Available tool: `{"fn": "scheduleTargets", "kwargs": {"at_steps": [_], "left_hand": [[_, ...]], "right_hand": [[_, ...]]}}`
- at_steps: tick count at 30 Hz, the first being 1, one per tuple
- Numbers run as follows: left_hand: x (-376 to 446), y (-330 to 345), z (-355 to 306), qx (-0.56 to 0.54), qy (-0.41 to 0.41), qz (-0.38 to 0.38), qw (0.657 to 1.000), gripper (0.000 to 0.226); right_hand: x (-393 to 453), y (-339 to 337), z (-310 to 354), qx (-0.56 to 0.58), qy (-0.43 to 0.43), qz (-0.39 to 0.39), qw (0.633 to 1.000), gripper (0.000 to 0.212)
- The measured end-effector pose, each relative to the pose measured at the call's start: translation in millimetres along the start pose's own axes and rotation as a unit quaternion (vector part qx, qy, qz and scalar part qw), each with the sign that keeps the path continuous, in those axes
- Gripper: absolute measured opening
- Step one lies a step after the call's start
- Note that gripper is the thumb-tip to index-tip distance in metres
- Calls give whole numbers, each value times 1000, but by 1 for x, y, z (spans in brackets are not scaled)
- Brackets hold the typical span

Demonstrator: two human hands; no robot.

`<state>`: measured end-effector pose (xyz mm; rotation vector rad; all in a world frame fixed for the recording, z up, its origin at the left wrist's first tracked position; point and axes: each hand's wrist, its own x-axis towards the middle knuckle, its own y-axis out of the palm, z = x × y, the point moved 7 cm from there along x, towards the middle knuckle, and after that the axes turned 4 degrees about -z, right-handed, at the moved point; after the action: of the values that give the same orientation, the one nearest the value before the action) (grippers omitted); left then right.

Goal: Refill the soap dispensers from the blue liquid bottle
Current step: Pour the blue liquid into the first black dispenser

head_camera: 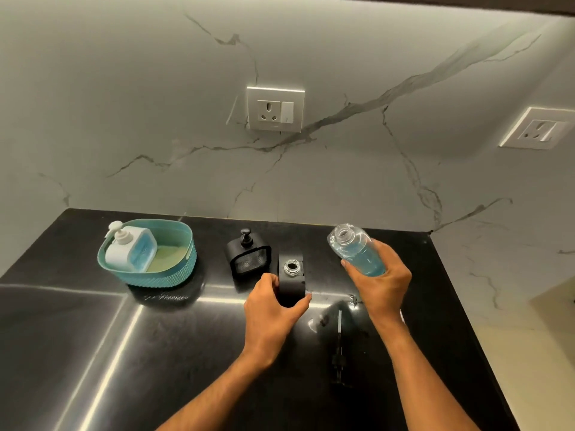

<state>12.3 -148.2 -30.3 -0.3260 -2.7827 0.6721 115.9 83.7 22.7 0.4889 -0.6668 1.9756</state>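
Note:
My left hand grips the base of a black soap dispenser that stands on the counter with its clear neck open and no pump in it. My right hand holds a clear bottle of blue liquid, uncapped, tilted with its mouth pointing up and left, above and to the right of the dispenser's opening. A black pump with its tube lies on the counter between my forearms. A second black dispenser with its pump on stands just left of the open one.
A teal basket at the left holds a white pump dispenser with blue liquid and a green sponge. The black counter ends at a marble wall with two sockets; its right edge drops off near my right arm.

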Motion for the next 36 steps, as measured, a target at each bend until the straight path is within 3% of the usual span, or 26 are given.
{"fn": "scheduleTargets", "kwargs": {"at_steps": [4, 21, 36], "left_hand": [[-18, -11, 2, 1, 3, 14, 1000, 46], [-59, -49, -7, 33, 37, 31, 998, 50], [-72, -47, -12, 57, 54, 45, 996, 50]], "right_hand": [[-29, 2, 10, -57, -6, 37, 998, 68], [-90, 1, 67, -210, -166, 67, 961, 67], [-92, -14, 75, -269, -190, 88, 940, 68]]}}
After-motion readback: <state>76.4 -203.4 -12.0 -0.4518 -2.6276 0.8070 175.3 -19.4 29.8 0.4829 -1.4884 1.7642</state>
